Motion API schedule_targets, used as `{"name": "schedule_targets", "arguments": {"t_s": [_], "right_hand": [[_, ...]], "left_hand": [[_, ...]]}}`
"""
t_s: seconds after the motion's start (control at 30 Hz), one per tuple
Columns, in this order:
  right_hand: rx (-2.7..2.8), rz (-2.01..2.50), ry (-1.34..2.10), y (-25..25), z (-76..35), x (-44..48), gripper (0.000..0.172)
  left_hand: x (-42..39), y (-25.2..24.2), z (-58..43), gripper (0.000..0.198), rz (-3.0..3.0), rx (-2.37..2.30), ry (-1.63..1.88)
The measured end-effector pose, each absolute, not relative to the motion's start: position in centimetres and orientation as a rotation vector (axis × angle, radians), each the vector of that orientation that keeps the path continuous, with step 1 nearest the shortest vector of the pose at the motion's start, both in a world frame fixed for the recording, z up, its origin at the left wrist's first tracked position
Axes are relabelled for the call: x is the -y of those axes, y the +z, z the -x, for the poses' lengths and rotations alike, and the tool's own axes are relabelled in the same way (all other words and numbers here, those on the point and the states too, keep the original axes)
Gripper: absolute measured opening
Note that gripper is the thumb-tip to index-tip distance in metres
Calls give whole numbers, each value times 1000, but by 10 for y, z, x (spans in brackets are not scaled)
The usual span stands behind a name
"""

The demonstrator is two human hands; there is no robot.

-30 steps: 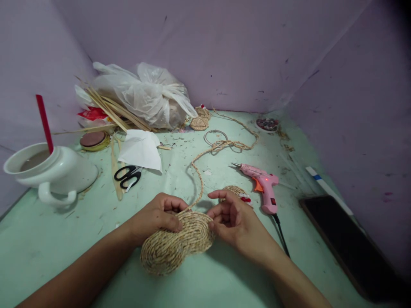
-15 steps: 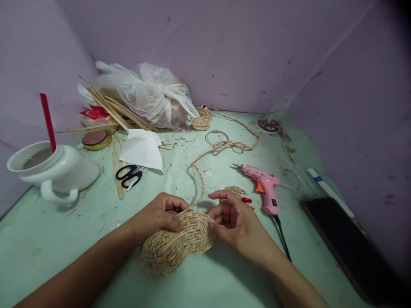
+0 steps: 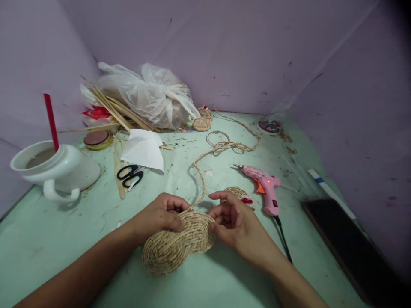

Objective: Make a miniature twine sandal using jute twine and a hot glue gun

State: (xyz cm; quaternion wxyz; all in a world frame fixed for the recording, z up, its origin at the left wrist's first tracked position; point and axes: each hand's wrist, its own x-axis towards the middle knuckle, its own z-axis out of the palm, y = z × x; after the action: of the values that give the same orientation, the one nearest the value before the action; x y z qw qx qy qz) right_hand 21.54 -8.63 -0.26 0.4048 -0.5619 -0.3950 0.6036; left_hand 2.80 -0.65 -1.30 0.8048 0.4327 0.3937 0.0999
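A coiled, figure-eight piece of braided straw [image 3: 175,248] is held between my two hands, tilted above the table. My left hand [image 3: 165,216] is closed on its upper left side, thumb on the front face. The thumb and fingers of my right hand [image 3: 229,220] pinch its right edge, with the index finger lifted. From the top of the piece a braided straw cord [image 3: 201,171] runs back across the table into a loose tangle. Behind my right hand lies a second woven piece [image 3: 236,192] with red and white trim, partly hidden.
A pink glue gun [image 3: 265,184] with a lit red light lies at right, near a dark phone [image 3: 346,248]. At left are a white mug [image 3: 73,167], black-handled scissors [image 3: 130,174] and white paper [image 3: 143,149]. A plastic bag [image 3: 150,98] and straw strips stand at the back.
The view has shifted very slightly. My hands and the woven piece keep the same hold and position.
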Motion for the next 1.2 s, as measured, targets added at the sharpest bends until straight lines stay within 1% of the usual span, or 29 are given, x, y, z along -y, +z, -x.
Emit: {"name": "schedule_targets", "arguments": {"t_s": [1.2], "right_hand": [[1053, 1432, 1495, -3, -213, 88, 45]], "left_hand": [[7, -6, -32, 29, -907, -894, 200]]}}
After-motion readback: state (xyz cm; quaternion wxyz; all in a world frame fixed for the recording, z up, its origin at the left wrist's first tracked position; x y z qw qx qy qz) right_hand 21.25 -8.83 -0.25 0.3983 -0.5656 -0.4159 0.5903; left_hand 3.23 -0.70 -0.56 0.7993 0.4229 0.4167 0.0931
